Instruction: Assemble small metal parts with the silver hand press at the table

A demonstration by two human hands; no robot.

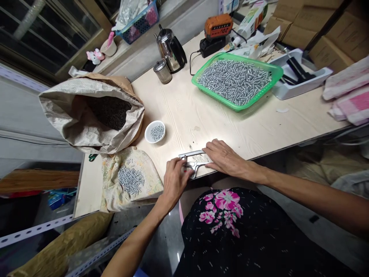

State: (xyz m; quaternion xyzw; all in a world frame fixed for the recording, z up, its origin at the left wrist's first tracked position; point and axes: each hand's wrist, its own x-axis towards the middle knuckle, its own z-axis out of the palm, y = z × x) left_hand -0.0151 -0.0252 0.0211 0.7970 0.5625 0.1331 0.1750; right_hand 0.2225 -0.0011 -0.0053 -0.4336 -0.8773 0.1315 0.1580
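Observation:
At the table's front edge, both hands are on a silver metal frame tool (193, 153) with a long flat bar and a curved lower arm. My right hand (221, 157) is closed around its right end. The fingers of my left hand (175, 177) pinch at its left end, by a small dark-and-red part (185, 164); whether a loose piece sits between them is hidden. Just beyond my left hand stands a white bowl (147, 135) holding small silver spring-like pieces (157, 132). More such pieces (131, 180) lie heaped on a patterned cloth (152, 175) to the left.
A large open sack (57, 104) with dark contents stands at the left. Further back are a green basket (239, 107) full of silver pieces, a kettle (168, 46), a lidded jar (162, 72), an orange battery (218, 27) on its charger, and a grey tray (305, 86) with black tools.

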